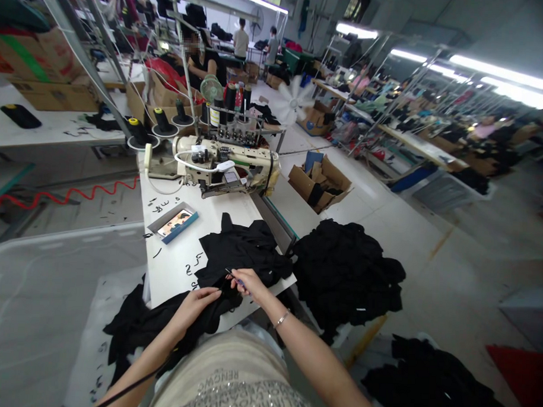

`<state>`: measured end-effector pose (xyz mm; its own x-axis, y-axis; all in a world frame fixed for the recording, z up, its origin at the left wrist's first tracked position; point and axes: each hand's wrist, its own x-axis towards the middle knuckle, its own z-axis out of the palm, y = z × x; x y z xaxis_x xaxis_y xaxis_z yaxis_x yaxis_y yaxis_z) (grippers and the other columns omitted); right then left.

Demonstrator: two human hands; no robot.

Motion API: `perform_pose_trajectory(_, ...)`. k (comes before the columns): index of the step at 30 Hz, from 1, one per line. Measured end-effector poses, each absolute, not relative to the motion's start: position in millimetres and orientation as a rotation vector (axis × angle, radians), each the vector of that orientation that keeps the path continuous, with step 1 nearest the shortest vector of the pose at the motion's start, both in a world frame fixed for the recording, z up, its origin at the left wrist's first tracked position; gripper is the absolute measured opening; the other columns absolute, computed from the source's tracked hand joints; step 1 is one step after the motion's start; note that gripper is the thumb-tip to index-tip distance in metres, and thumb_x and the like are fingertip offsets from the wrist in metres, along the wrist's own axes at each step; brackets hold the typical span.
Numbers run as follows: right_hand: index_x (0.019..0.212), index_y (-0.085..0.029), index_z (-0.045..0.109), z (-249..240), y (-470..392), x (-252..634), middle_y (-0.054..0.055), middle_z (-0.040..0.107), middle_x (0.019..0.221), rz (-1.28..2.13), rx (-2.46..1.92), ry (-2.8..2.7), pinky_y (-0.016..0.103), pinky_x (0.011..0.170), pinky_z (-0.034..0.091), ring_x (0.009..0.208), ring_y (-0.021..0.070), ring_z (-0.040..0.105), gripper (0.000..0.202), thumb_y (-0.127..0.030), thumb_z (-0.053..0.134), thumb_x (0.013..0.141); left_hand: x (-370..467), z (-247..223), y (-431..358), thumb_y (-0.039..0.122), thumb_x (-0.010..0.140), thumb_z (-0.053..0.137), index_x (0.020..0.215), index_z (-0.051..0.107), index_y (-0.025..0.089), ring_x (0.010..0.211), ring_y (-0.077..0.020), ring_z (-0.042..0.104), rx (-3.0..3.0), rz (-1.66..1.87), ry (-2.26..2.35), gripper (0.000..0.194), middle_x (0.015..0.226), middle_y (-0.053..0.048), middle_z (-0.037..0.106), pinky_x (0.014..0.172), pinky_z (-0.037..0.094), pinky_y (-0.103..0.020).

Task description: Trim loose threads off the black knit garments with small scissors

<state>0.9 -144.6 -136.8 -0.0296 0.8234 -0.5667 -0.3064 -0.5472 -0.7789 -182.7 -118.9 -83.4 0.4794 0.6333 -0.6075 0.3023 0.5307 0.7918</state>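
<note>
Near the front edge of the white sewing table [166, 280], my left hand [200, 300] is closed, pinching the edge of a black garment [178, 319] that hangs over my lap. My right hand [247, 282] is closed around small thread snips [237, 279], whose dark tip points left, just above the cloth. A bracelet circles my right wrist. Just beyond my hands lies a crumpled pile of black fabric [243, 244]. The thread or seam under the snips is too small to make out.
A cream sewing machine [228, 166] stands at the table's far end, with thread cones [163, 121] behind. A phone [178, 222] rests in a blue tray on the left. Heaped black garments [344, 271] sit to the right, below a cardboard box [321, 181]. A person [207, 62] sits beyond.
</note>
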Motion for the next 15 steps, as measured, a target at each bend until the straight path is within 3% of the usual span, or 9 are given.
perform_pose_trajectory(8, 0.075, -0.011, 0.064, -137, -143, -1, -0.005, 0.049, 0.051, 1.635, -1.421, -0.660, 0.018, 0.035, 0.009, 0.033, 0.0010, 0.024, 0.032, -0.042, 0.058, 0.077, -185, -91, -119, 0.044, 0.067, 0.065, 0.075, 0.074, 0.016, 0.079, -0.0256, 0.061, 1.164, 0.349, 1.107, 0.030, 0.077, -0.005, 0.073, 0.075, 0.043, -0.031)
perform_pose_trajectory(15, 0.080, -0.010, 0.065, -132, -156, -6, -0.004, 0.049, 0.054, 1.601, -1.413, -0.679, 0.018, 0.035, 0.010, 0.035, 0.0017, 0.026, 0.039, -0.049, 0.058, 0.075, -186, -89, -116, 0.043, 0.070, 0.063, 0.086, 0.074, 0.017, 0.085, -0.0258, 0.062, 1.186, 0.395, 1.108, 0.033, 0.085, -0.005, 0.073, 0.080, 0.043, -0.031)
